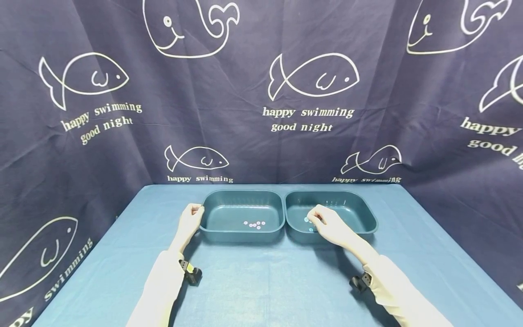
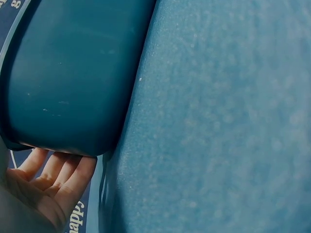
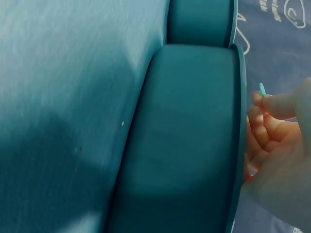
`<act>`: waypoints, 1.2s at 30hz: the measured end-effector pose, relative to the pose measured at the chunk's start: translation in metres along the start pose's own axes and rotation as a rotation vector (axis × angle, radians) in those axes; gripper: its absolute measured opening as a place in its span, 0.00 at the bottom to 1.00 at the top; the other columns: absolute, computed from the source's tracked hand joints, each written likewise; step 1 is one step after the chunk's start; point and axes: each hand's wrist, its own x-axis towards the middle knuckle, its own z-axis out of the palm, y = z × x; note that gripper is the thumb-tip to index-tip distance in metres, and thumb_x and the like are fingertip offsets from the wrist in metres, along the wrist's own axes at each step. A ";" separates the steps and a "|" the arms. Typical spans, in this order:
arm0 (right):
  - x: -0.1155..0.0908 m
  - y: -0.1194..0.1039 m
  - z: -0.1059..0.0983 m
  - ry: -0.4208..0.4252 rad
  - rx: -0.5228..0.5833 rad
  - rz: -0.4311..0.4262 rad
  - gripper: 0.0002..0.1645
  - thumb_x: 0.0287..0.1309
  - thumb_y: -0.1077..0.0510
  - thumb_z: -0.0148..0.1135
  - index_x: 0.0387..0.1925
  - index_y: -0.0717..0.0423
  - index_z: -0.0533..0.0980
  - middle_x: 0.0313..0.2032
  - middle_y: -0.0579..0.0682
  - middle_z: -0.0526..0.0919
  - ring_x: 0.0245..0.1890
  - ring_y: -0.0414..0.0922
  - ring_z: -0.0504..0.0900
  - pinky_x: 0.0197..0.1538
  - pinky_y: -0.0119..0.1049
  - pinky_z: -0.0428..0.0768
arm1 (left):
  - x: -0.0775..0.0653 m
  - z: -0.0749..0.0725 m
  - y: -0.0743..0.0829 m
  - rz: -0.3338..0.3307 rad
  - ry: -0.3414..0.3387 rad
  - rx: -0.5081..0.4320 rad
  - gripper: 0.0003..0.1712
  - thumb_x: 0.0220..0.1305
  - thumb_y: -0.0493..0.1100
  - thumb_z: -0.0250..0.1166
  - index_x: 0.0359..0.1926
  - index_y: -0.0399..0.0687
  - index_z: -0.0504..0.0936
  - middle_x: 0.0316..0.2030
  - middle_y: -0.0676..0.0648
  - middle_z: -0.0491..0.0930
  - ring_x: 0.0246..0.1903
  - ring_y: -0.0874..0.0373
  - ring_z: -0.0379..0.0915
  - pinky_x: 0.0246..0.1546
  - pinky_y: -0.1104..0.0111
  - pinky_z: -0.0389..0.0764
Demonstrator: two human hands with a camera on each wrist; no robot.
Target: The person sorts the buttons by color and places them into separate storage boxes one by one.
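Two dark teal trays stand side by side, the left tray (image 1: 241, 236) and the right tray (image 1: 351, 213). My left hand (image 1: 189, 222) holds the left tray at its left end; in the left wrist view the fingers (image 2: 73, 177) lie against the outer end wall, with the thumb mostly hidden. Several small pink buttons (image 1: 254, 225) lie on that tray's floor. Over the front of the right tray, my right hand (image 1: 331, 223) pinches a thin turquoise button (image 3: 262, 89) between thumb and fingertip. Blue buttons (image 1: 306, 220) show below it, partly hidden by the hand.
A light blue cloth (image 1: 261, 281) covers the table. Behind and beside it hangs a dark blue curtain (image 1: 261, 154) with white fish and lettering. Small black cameras, a left one (image 1: 194, 276) and a right one (image 1: 359, 282), sit at the wrists below the white sleeves.
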 end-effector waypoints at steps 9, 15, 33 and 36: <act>0.002 0.019 -0.009 0.017 -0.068 0.073 0.04 0.53 0.60 0.53 0.26 0.54 0.74 0.22 0.41 0.71 0.25 0.35 0.67 0.31 0.29 0.68 | -0.002 -0.001 0.001 0.003 -0.003 0.005 0.16 0.58 0.45 0.51 0.43 0.39 0.72 0.40 0.37 0.77 0.41 0.49 0.72 0.41 0.65 0.69; 0.002 0.032 -0.013 0.005 -0.108 0.114 0.04 0.53 0.60 0.54 0.26 0.54 0.75 0.23 0.43 0.73 0.25 0.36 0.68 0.32 0.31 0.68 | -0.001 -0.001 0.001 0.002 -0.010 0.002 0.17 0.58 0.45 0.51 0.44 0.38 0.72 0.40 0.37 0.76 0.42 0.48 0.71 0.42 0.63 0.69; 0.001 0.062 -0.026 0.015 -0.200 0.186 0.07 0.52 0.62 0.53 0.23 0.57 0.76 0.22 0.47 0.75 0.25 0.39 0.69 0.32 0.36 0.69 | 0.000 0.001 -0.002 -0.005 -0.004 -0.006 0.16 0.58 0.45 0.51 0.43 0.39 0.72 0.40 0.37 0.76 0.41 0.49 0.72 0.40 0.67 0.68; 0.000 0.065 -0.029 0.015 -0.206 0.198 0.07 0.52 0.63 0.52 0.23 0.58 0.76 0.22 0.48 0.76 0.25 0.40 0.70 0.32 0.37 0.69 | 0.000 0.001 -0.002 -0.006 -0.001 -0.009 0.16 0.58 0.45 0.51 0.43 0.40 0.72 0.40 0.38 0.77 0.41 0.50 0.72 0.39 0.68 0.68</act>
